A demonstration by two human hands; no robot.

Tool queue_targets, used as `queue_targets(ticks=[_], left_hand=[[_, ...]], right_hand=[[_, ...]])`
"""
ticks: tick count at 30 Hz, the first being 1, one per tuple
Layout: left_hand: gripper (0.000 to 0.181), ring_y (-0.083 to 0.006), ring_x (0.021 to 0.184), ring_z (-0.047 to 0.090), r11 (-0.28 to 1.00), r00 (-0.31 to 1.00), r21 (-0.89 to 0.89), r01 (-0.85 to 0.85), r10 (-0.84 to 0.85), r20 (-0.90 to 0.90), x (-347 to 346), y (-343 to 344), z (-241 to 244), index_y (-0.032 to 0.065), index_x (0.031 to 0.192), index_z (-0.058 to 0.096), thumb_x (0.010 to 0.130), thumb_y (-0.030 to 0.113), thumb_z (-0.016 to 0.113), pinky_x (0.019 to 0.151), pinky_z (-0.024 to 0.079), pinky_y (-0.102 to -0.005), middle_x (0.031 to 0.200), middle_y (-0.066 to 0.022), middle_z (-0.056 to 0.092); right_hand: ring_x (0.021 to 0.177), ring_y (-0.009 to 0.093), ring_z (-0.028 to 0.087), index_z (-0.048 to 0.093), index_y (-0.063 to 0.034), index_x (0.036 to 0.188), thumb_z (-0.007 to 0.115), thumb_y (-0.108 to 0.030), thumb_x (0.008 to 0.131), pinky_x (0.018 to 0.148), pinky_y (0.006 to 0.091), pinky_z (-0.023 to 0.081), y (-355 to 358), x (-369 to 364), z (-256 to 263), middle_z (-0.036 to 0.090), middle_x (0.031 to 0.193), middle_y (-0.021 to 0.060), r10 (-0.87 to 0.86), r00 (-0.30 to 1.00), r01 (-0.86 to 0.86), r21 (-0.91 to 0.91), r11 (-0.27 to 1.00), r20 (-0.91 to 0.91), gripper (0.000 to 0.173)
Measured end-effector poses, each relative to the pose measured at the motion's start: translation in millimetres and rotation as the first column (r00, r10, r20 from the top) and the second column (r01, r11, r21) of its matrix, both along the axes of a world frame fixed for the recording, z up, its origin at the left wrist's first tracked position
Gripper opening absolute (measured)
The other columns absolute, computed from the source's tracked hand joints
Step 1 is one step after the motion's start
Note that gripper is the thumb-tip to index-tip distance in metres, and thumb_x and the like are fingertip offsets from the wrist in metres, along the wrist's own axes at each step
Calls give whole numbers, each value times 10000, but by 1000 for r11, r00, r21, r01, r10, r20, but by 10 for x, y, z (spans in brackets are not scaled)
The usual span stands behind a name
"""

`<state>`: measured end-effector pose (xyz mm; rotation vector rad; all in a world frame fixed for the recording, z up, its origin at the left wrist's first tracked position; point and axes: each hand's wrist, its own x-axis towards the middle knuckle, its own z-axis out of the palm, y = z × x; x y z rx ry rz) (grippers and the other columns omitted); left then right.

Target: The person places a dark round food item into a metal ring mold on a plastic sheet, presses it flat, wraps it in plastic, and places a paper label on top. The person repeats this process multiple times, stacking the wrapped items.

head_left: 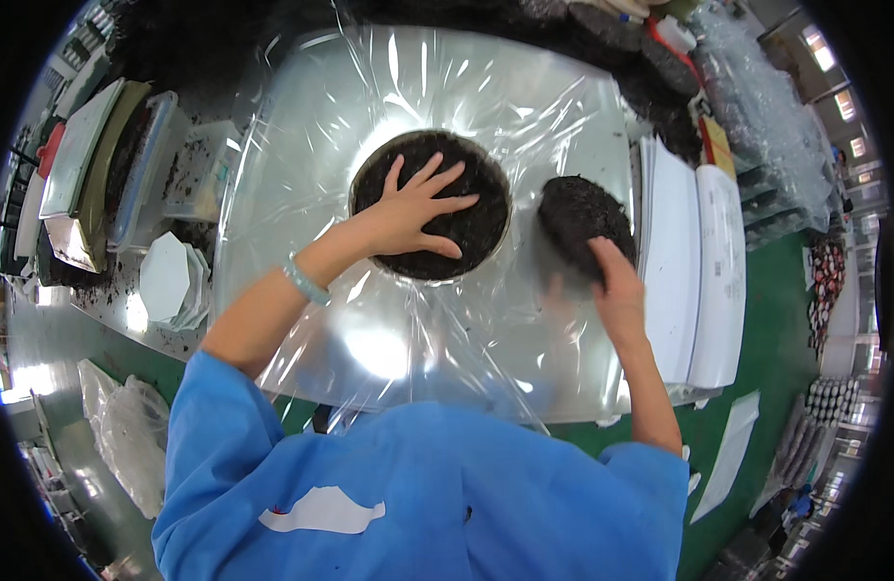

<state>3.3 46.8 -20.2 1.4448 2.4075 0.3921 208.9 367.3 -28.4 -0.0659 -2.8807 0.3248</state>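
Note:
My left hand (421,210), with a pale beaded bracelet (307,280) at the wrist, lies with fingers spread on a round layer of dark, seaweed-like material (483,174). A thin round rim (506,218) encloses that layer. Clear plastic film (425,327) stretches around it over a pale, shiny board (294,167). To the right, my right hand (620,290) grips the near edge of a dark, flattened clump (581,210) of similar material. The clump's shadow and the hand's reflection show on the shiny surface.
Stacked paper sheets (668,254) and a paper roll (721,276) lie along the right edge. Octagonal white sheets (171,279) and clear plastic tubs (200,167) stand at left. Dark material (193,51) is heaped at the back. Plastic-wrapped goods (763,123) stand far right.

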Motion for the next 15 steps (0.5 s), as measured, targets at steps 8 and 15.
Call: queue_targets(ticks=[8,15], left_hand=[[813,-262,1306,472,264,827,792,-551,300,476,6,308,531,65,1480,383,815,280,799,1101,363,-352,1458,-174,443],[903,-255,1174,539,370,776,682,-630,338,533,137,-301,408,60,1386,365,676,250,890,1046,412,-389,1231,-115,541]], right_hand=[[1191,214,538,388,26,1394,792,-273,841,1019,342,432,-1053,-818,812,548,1314,114,-7,972,-231,-954,189,-237,748],[981,157,629,604,25,1199,866,-193,763,877,286,507,-1281,-855,492,667,1105,69,50,980,-197,-942,272,-190,553]])
